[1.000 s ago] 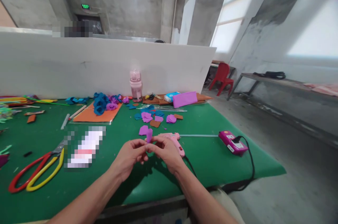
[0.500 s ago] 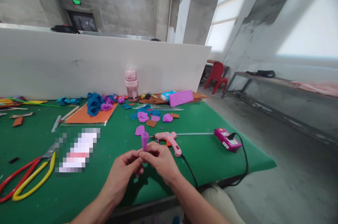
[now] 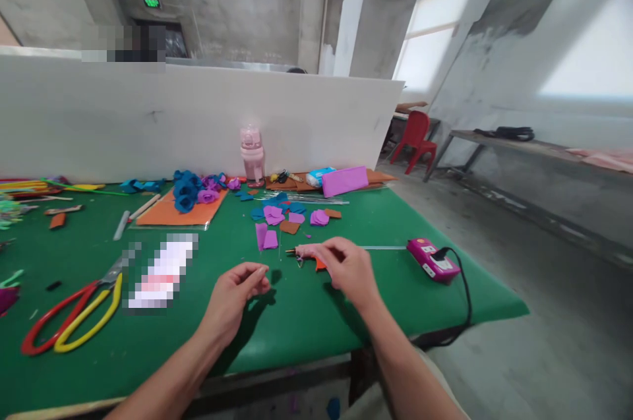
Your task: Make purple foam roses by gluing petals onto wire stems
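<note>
Glue gun: the pink hot-glue gun (image 3: 305, 250) with an orange trigger lies on the green felt table cover (image 3: 306, 321), its metal nozzle pointing left; half a second ago it lay untouched beyond both hands
Right hand: the right hand (image 3: 349, 268) has left the shared pinch and now lies over the rear of the gun, fingers curled down around its body
Rolled piece: the small purple foam cone that both hands held between their fingertips is gone from them; a narrow purple foam piece (image 3: 260, 235) now lies on the felt touching a flat purple foam petal (image 3: 271, 240), just beyond the left hand, and is probably that cone
Left hand: the left hand (image 3: 236, 291) hovers low over the felt, thumb and forefinger tips pressed together, other fingers curled; whether anything sits in that pinch I cannot tell
Reading: the work seems to have passed from shaping foam to handling the gun
Right of the gun: a magenta power strip (image 3: 431, 260) with a black cable (image 3: 466, 304)
Behind: a heap of cut purple, blue and brown foam petals (image 3: 287, 215), and a pink drinking bottle (image 3: 252, 155)
Far left: red and yellow scissors (image 3: 69, 322)
</note>
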Demonstrator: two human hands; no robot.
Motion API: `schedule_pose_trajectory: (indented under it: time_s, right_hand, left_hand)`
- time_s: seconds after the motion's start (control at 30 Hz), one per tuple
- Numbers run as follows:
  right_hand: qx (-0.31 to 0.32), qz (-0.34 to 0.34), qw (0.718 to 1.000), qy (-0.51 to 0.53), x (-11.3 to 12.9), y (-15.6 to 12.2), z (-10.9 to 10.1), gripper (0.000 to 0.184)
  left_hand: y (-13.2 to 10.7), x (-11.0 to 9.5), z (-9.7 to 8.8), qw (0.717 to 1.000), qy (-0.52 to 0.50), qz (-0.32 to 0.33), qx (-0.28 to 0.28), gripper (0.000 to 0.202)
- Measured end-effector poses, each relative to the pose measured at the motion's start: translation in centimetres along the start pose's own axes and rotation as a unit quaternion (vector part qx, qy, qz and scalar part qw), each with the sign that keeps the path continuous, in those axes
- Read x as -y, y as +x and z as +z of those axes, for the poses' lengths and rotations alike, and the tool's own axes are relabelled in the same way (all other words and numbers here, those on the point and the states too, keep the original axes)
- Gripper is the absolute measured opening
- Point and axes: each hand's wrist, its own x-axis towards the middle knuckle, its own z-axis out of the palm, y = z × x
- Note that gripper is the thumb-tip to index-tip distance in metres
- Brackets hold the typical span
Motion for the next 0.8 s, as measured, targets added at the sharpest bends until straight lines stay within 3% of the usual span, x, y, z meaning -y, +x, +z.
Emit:
schedule_pose_trajectory:
  time_s: [0.07, 0.17, 0.37, 0.5, 0.8]
  right_hand:
    - [-0.022, 0.019, 0.994, -0.104, -2.1, 0.9, -2.2, 0.028]
    - [0.062, 0.081, 0.980, -0.171, -4.6, 1.2, -3.8, 0.034]
    - [0.170, 0.145, 0.952, -0.207, -4.9, 0.4, -1.4, 0.030]
    - [0.174, 0.140, 0.942, -0.252, -4.5, 1.1, -0.3, 0.026]
    - [0.152, 0.140, 0.935, -0.287, -5.1, 2.8, -0.5, 0.035]
  left_hand:
    - [0.5, 0.3, -0.5, 1.000, 0.000, 0.002, -0.013, 0.026]
    - [1.0, 0.3, -1.2, 0.999, 0.025, 0.017, -0.020, 0.027]
    - [1.5, -0.5, -2.6, 0.998, 0.013, 0.038, -0.054, 0.034]
    - [1.7, -0.7, -3.1, 0.996, 0.020, 0.061, -0.054, 0.034]
    - [1.5, -0.6, -3.7, 0.999, -0.006, 0.045, -0.030, 0.029]
